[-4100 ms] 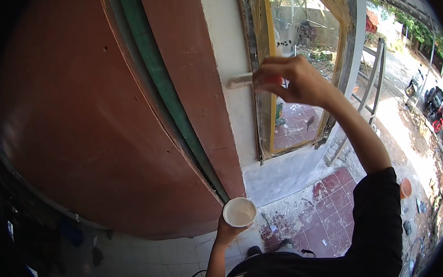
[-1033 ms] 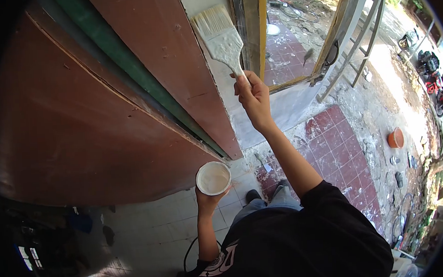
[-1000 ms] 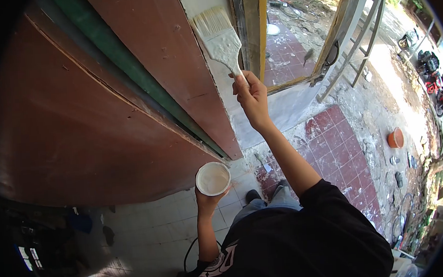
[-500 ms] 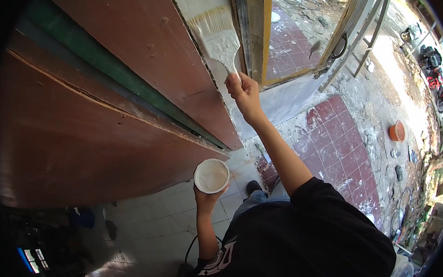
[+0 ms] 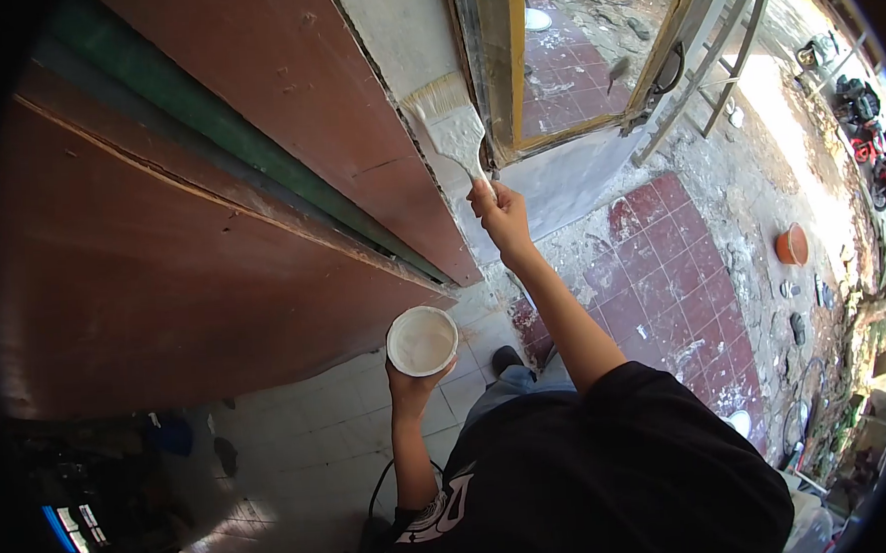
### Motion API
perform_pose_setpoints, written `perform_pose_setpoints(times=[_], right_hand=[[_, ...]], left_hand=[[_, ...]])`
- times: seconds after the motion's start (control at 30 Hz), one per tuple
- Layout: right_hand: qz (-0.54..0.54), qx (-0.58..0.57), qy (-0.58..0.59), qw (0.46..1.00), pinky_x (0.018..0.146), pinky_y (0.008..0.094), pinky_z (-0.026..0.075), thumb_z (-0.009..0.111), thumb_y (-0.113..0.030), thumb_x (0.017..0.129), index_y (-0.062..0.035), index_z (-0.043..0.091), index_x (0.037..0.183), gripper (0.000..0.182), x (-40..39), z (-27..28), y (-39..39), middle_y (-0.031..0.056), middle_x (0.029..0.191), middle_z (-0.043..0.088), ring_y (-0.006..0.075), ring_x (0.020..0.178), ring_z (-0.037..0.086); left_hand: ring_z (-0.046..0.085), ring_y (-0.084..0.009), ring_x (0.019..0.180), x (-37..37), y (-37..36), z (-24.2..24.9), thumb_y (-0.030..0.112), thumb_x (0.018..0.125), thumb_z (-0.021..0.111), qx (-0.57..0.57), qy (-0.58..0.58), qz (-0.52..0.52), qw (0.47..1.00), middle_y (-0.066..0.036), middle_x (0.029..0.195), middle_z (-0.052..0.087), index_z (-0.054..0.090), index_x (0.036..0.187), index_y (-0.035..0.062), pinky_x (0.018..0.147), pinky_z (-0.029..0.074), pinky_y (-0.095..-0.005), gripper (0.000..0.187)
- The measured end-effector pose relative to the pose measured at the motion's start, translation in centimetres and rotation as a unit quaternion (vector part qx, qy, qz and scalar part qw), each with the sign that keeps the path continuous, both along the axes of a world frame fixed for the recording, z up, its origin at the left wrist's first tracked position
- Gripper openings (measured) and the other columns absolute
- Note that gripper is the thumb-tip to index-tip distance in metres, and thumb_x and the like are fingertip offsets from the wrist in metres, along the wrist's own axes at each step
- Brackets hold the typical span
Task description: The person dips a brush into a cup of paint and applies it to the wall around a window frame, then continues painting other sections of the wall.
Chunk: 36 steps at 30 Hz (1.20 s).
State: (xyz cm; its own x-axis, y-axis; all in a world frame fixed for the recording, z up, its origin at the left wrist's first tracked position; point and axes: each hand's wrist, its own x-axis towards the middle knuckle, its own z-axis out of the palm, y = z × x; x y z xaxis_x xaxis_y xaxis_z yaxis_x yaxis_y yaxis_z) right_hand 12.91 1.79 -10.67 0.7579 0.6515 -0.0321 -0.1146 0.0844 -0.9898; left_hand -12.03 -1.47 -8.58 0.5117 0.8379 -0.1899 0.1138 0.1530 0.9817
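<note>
My right hand (image 5: 501,218) is closed around the handle of a wide, paint-smeared paintbrush (image 5: 455,136). Its pale bristles lie against the narrow off-white wall strip (image 5: 401,43) between the brown door and the window frame. Lower down, my left hand (image 5: 416,386) grips a round cup of white paint (image 5: 422,341) from below and holds it upright. Some of the left fingers are hidden behind the cup.
A brown wooden door (image 5: 202,259) with a green strip fills the left side. On the right stand a yellow-edged window frame (image 5: 518,62) and a ladder (image 5: 742,51). Red tiles (image 5: 663,265) are splattered white. An orange bucket (image 5: 791,245) sits farther out.
The paintbrush and my right hand have moved down along the wall strip, slightly to the right. The left hand still holds the cup, almost in the same place.
</note>
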Motion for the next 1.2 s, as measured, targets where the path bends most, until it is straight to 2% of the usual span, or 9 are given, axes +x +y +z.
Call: perform_pose_setpoints(times=[0.17,0.23,0.37,0.47,0.6,0.67,0.97,1.1,1.2], right_hand=[[0.002,-0.067,0.064,0.996,0.039,0.0200,0.023,0.054,-0.043,0.089,-0.0058,0.060,0.076,0.040,-1.4,-1.5,-4.1,-0.0044,0.057,0.047,0.0019,0.043,0.033],[0.024,-0.140,0.044,0.989,0.048,0.0248,0.034,0.055,-0.044,0.088,-0.0010,0.064,0.078,0.045,-1.9,-1.8,-7.0,0.0009,0.061,0.054,0.0077,0.051,0.043],[0.062,-0.179,0.091,0.978,0.038,0.0203,0.025,0.054,-0.039,0.090,-0.0029,0.063,0.084,0.038,-3.1,-2.6,-10.0,-0.0029,0.057,0.047,0.0032,0.041,0.035],[0.061,-0.161,0.174,0.970,0.038,0.0201,0.026,0.051,-0.033,0.091,0.0005,0.060,0.094,0.035,-3.6,-0.3,-9.2,-0.0017,0.059,0.047,0.0040,0.043,0.036],[0.074,-0.134,0.213,0.965,0.038,0.0205,0.025,0.050,-0.030,0.091,0.0017,0.058,0.098,0.034,-2.4,2.9,-5.9,-0.0018,0.060,0.045,0.0045,0.043,0.034],[0.089,-0.157,0.246,0.952,0.037,0.0206,0.024,0.049,-0.026,0.091,0.0049,0.056,0.099,0.032,-1.5,4.8,-4.0,-0.0018,0.060,0.044,0.0047,0.043,0.031],[0.151,-0.091,0.201,0.964,0.037,0.0197,0.020,0.048,-0.017,0.089,0.0065,0.054,0.092,0.025,1.3,12.3,-2.2,-0.0024,0.061,0.041,0.0031,0.042,0.027],[0.155,-0.072,0.205,0.964,0.037,0.0190,0.020,0.045,-0.017,0.090,0.0058,0.053,0.092,0.024,1.4,15.9,-2.6,-0.0032,0.060,0.038,0.0026,0.042,0.024],[0.145,-0.050,0.179,0.972,0.038,0.0196,0.020,0.045,-0.017,0.090,0.0075,0.054,0.096,0.026,0.7,17.3,-3.4,-0.0018,0.061,0.041,0.0031,0.043,0.026]], left_hand=[[0.057,-0.0173,0.100,-0.4,-0.5,0.3,0.001,0.057,0.081,0.000,-0.005,-0.005,1.000,-0.007,0.109,0.058,0.049,0.118,0.0041,0.088,0.046,-0.0324,0.068],[0.057,-0.0169,0.099,-0.6,-0.6,0.2,0.000,0.056,0.082,-0.005,-0.009,0.001,1.000,-0.007,0.108,0.058,0.048,0.118,0.0036,0.088,0.046,-0.0312,0.070],[0.057,-0.0182,0.100,-0.7,-0.8,-0.3,0.001,0.059,0.080,0.009,-0.006,-0.008,1.000,-0.007,0.108,0.059,0.051,0.117,0.0042,0.088,0.046,-0.0337,0.065],[0.057,-0.0183,0.100,-0.7,-1.1,-0.4,0.001,0.059,0.080,0.017,-0.006,-0.014,1.000,-0.007,0.108,0.059,0.051,0.117,0.0041,0.088,0.046,-0.0338,0.064],[0.058,-0.0183,0.099,-0.9,-1.4,-0.4,0.001,0.059,0.079,0.014,-0.015,-0.019,1.000,-0.007,0.109,0.059,0.051,0.117,0.0041,0.087,0.047,-0.0339,0.064],[0.058,-0.0181,0.099,-1.1,-1.5,-0.5,0.001,0.059,0.079,0.019,-0.022,-0.016,0.999,-0.007,0.109,0.060,0.051,0.117,0.0042,0.087,0.047,-0.0339,0.064],[0.057,-0.0175,0.101,-1.6,-1.4,-0.8,0.001,0.059,0.079,0.018,-0.043,-0.016,0.999,-0.006,0.110,0.059,0.051,0.118,0.0048,0.089,0.046,-0.0342,0.065],[0.057,-0.0174,0.101,-1.4,-1.3,-0.6,0.001,0.059,0.079,0.004,-0.037,-0.027,0.999,-0.006,0.110,0.058,0.050,0.119,0.0050,0.090,0.046,-0.0347,0.067],[0.057,-0.0171,0.100,-1.0,-1.3,-0.9,0.003,0.057,0.082,0.004,-0.041,-0.027,0.999,-0.007,0.109,0.058,0.049,0.118,0.0043,0.088,0.046,-0.0320,0.069]])
